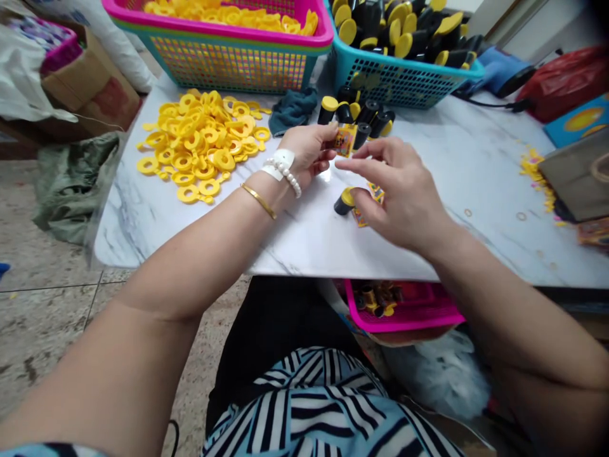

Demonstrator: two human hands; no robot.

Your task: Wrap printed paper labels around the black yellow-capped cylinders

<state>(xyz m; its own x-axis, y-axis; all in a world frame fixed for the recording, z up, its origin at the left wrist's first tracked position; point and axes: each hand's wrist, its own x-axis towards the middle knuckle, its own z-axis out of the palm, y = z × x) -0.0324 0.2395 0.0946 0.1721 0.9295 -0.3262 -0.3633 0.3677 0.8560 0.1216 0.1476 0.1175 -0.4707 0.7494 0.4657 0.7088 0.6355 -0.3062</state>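
Between the thumb and fingers of my left hand point(309, 149) is a small printed yellow-and-orange label point(344, 141). My right hand point(399, 190) is just to the right of it, fingers apart, with the index finger pointing toward the label. Below my right thumb, a small black cylinder with a yellow cap point(344, 201) stands on the table, slightly tilted in view. Beside it are more printed labels point(361, 216), partly hidden by my right hand. Several black cylinders point(367, 112), some with yellow ends, are grouped just beyond my hands.
A pile of yellow plastic rings point(204, 139) covers the left of the white marbled table point(295, 238). Behind are a pink-rimmed basket point(228, 60) of yellow parts and a blue basket point(394, 76) of black-and-yellow pieces. A dark cloth point(294, 111) lies between. A pink tray point(413, 317) is below the table edge.
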